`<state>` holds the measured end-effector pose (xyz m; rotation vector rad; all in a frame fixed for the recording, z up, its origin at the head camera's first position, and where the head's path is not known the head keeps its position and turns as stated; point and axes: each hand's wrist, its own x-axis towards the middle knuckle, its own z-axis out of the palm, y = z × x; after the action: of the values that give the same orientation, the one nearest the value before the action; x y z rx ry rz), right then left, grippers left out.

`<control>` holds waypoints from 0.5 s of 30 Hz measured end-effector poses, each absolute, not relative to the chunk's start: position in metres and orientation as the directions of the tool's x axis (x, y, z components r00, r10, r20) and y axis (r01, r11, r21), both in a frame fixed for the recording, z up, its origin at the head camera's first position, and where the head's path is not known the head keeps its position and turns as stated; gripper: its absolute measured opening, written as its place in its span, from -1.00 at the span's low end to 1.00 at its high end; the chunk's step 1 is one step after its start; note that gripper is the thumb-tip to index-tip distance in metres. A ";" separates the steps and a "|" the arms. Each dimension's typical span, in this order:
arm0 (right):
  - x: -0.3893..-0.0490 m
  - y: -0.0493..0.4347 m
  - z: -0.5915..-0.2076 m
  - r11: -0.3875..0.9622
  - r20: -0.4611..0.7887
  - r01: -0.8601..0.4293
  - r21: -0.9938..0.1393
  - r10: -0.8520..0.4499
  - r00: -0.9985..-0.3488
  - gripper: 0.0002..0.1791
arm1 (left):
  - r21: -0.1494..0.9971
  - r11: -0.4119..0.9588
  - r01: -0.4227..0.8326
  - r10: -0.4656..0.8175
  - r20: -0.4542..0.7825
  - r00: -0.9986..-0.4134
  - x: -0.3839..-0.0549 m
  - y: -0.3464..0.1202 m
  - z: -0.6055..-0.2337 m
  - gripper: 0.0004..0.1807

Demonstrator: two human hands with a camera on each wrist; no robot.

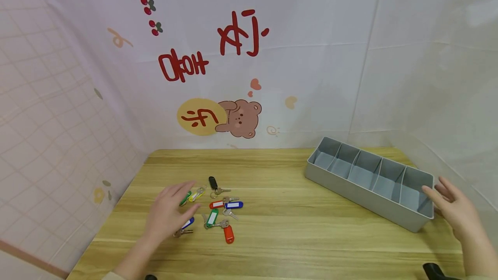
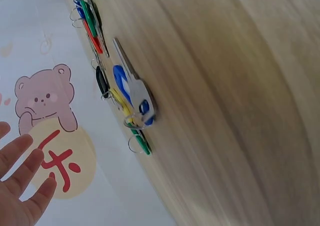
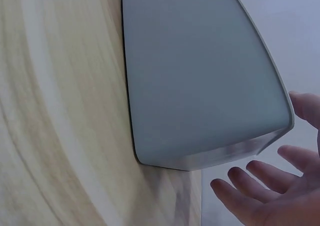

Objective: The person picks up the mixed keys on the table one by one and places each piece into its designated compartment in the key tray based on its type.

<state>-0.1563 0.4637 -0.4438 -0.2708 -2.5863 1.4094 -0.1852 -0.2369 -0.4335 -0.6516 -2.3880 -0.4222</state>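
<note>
Several keys with coloured tags lie in a loose group on the left of the table: a black tag [image 1: 212, 182], a red tag [image 1: 229, 234], a green tag [image 1: 212, 218], a blue tag [image 1: 234, 205] and a yellow tag [image 1: 196, 195]. My left hand [image 1: 167, 213] hovers over the group's left side with fingers spread, holding nothing; it partly hides another green tag [image 1: 185, 198] and a blue-tagged key [image 2: 142, 93]. On the right stands a grey divided box [image 1: 358, 191]. Around its near right end is my right hand [image 1: 453, 206], fingers extended; contact of the thumb with the rim is unclear.
The wooden table [image 1: 280, 228] meets a printed cloth backdrop [image 1: 311, 55] at the rear, with more cloth along both sides. The box stands at an angle near the right-hand cloth. A black object [image 1: 433, 270] shows at the bottom right edge.
</note>
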 end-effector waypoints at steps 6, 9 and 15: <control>-0.164 0.483 -0.452 0.422 -0.001 0.084 -0.903 0.192 -0.981 -0.13 | 0.145 0.825 0.547 0.341 0.644 -0.685 -0.186 -0.243 -0.435 -0.33; -0.167 0.493 -0.454 0.332 -0.053 0.105 -0.938 0.160 -0.986 -0.11 | 0.144 0.831 0.537 0.335 0.641 -0.691 -0.186 -0.246 -0.434 -0.31; -0.168 0.498 -0.445 0.149 -0.170 0.183 -0.972 0.096 -0.981 -0.06 | 0.146 0.846 0.512 0.324 0.623 -0.712 -0.186 -0.251 -0.431 -0.29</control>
<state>-0.1679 0.4982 -0.4448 -0.2958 -2.4319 2.0734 -0.1863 -0.2507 -0.4313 -0.6074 -2.4179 -0.4133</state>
